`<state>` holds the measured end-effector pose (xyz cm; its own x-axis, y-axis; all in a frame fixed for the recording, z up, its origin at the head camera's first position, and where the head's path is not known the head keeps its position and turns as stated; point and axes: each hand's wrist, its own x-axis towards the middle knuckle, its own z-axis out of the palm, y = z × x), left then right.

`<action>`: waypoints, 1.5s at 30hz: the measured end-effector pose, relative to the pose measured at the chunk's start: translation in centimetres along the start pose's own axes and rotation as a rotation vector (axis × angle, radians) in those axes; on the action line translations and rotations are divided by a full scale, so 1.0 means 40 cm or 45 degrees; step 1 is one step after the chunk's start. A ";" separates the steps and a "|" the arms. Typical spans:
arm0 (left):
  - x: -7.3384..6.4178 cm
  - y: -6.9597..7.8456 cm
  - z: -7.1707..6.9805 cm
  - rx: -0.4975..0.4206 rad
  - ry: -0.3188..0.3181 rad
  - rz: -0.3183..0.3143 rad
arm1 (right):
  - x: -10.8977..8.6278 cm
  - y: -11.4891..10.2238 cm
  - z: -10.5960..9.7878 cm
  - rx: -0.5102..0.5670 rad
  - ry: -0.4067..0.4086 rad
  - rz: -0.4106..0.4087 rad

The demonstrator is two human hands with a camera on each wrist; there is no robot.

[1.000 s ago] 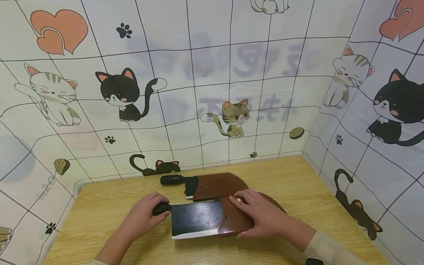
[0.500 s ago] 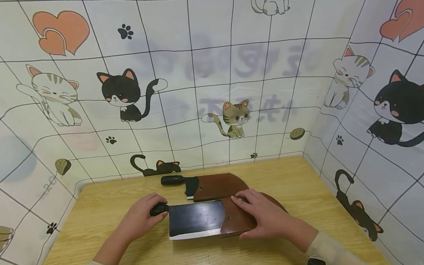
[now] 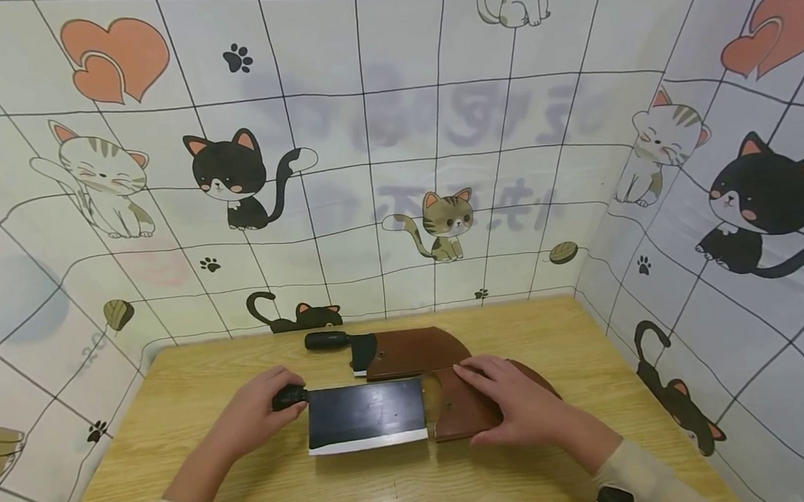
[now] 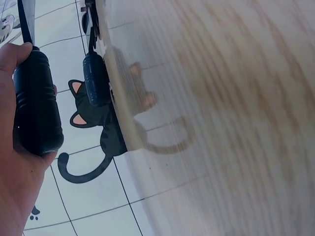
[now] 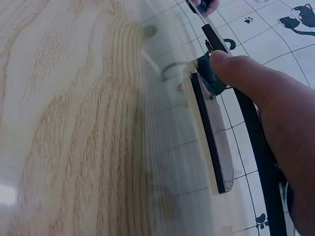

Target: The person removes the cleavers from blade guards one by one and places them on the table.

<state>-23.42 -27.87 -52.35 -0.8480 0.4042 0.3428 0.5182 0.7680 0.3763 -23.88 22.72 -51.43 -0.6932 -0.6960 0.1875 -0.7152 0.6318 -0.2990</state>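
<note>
A: Left hand?
B: Its grip is curled round the black handle of the cleaver. In the left wrist view the fingers wrap that handle tight against the palm.

A: Where is the cleaver relative to that grip?
B: The blade runs out to the right of the hand, flat on the tabletop, pale edge toward the person. The handle sits inside the fist, with only its blade end showing.

A: Right hand?
B: Fingers laid flat, pressing on top of the brown sheath. They lie fairly straight, so no pinch from the head view. In the right wrist view the thumb lies along the sheath's edge.

A: Blade in the sheath or out?
B: Almost out. The blade's far end just meets the sheath mouth, and nearly all the dark blade is bare between the two hands. Can't tell whether the tip is inside.

A: Anything else?
B: A second cleaver behind them, blade mostly inside its own brown sheath, black handle pointing left. That sheath lies just behind the near one, close to touching. Cat-print wall around the tabletop on three sides.
</note>
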 end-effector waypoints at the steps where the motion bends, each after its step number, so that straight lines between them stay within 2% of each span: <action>1: -0.003 -0.002 -0.002 0.001 -0.001 -0.003 | -0.002 0.002 -0.002 -0.002 -0.002 0.004; 19: -0.042 -0.043 -0.030 0.002 -0.042 -0.088 | -0.031 0.048 -0.031 0.043 -0.145 0.142; 34: -0.051 -0.068 -0.039 -0.003 -0.084 -0.109 | -0.055 0.082 -0.040 0.065 -0.175 0.183; 45: -0.053 -0.089 -0.032 -0.011 -0.119 -0.133 | -0.065 0.097 -0.040 0.113 -0.168 0.203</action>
<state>-23.32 -32.12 -53.31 -0.9040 0.3667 0.2199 0.4269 0.8042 0.4135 -24.97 27.52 -51.59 -0.7749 -0.6320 0.0089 -0.5826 0.7088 -0.3976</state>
